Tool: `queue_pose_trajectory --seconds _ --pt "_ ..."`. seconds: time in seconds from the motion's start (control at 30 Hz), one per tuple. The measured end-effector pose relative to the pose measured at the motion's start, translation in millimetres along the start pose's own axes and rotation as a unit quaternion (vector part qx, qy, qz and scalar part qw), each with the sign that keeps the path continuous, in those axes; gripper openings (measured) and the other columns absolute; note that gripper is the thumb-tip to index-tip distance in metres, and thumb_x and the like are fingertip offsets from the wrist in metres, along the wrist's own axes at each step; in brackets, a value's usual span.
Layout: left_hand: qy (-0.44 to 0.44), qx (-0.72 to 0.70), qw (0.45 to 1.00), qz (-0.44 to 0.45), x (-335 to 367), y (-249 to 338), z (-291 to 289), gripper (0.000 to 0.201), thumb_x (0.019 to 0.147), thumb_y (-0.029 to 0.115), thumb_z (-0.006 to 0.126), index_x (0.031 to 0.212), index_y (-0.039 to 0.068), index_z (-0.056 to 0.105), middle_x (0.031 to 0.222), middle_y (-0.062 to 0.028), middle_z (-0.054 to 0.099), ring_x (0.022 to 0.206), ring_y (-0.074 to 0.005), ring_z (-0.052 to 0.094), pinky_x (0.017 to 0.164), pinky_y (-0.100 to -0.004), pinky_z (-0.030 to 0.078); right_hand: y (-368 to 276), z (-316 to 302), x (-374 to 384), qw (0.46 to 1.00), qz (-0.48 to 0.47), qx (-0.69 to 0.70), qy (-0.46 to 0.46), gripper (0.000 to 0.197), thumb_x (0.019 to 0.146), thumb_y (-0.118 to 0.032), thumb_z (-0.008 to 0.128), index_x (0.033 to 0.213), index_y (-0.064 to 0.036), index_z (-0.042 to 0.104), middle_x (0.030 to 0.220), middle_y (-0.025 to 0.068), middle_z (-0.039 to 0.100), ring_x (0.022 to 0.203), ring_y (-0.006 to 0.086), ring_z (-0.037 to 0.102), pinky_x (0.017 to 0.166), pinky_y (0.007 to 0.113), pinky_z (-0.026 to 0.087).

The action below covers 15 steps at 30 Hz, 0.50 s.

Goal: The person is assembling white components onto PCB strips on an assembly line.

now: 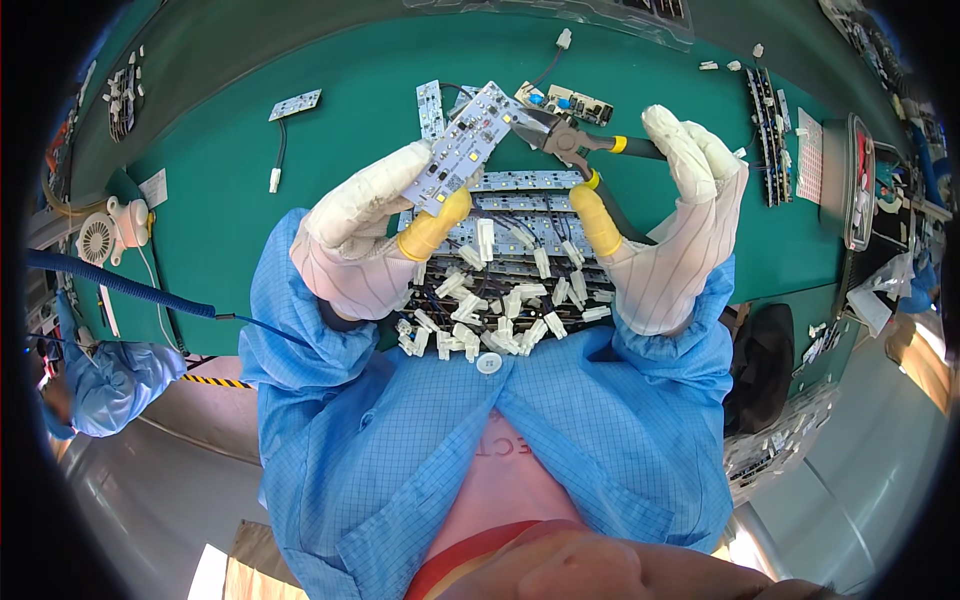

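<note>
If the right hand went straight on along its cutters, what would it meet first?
Probably the white LED board in the left hand; the diagonal cutters seem to reach its upper end, but depth is unclear.

— What does the white-gloved left hand (pixel 365 205) hold?
— A white rectangular circuit board (pixel 463 143), over the flat green tabletop (pixel 360 120).
— And the white-gloved right hand (pixel 685 205)?
— Black-handled metal cutters (pixel 568 142), their tips at the board's right edge.
— Nearer?
— Small white plastic connectors (pixel 513 303), heaped together.
</note>
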<state>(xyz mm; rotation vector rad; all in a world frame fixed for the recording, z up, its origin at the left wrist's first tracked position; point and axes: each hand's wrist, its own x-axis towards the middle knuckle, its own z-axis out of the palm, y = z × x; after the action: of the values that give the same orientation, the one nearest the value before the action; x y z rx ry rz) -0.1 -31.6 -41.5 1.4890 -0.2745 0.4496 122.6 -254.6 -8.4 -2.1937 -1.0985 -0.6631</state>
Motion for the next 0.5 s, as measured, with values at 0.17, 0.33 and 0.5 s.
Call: queue_pose_trajectory --seconds 0.17,0.33,0.5 --pt "0.006 -0.026 1.0 0.012 3 0 2 0.056 0.081 -0.013 0.063 0.132 -0.005 0.043 0.124 -0.0243 0.056 0.116 -0.0292 0.056 0.1 -0.0381 0.044 -3 2 -1 1.0 0.002 0.016 0.003 0.068 0.066 -0.023 0.083 0.123 -0.0035 0.051 0.12 0.0097 0.059 0.107 0.0304 0.054 0.091 0.041 0.045" --pt "0.027 0.017 0.999 0.015 8 0 6 0.055 0.079 -0.014 0.065 0.129 -0.004 0.045 0.12 -0.0242 0.059 0.112 -0.0283 0.059 0.097 -0.0362 0.047 1 1 0 1.0 0.007 -0.002 0.001 0.067 0.067 -0.024 0.083 0.123 -0.0034 0.051 0.12 0.0101 0.059 0.107 0.0307 0.054 0.091 0.041 0.045" --pt "0.067 0.02 0.998 -0.001 10 3 12 0.053 0.079 -0.013 0.066 0.127 -0.005 0.047 0.114 -0.0239 0.062 0.107 -0.0276 0.062 0.094 -0.0352 0.049 -2 -6 0 1.0 0.01 0.021 0.002 0.065 0.071 -0.029 0.081 0.122 -0.0024 0.052 0.118 0.012 0.059 0.108 0.0288 0.054 0.092 0.04 0.044"
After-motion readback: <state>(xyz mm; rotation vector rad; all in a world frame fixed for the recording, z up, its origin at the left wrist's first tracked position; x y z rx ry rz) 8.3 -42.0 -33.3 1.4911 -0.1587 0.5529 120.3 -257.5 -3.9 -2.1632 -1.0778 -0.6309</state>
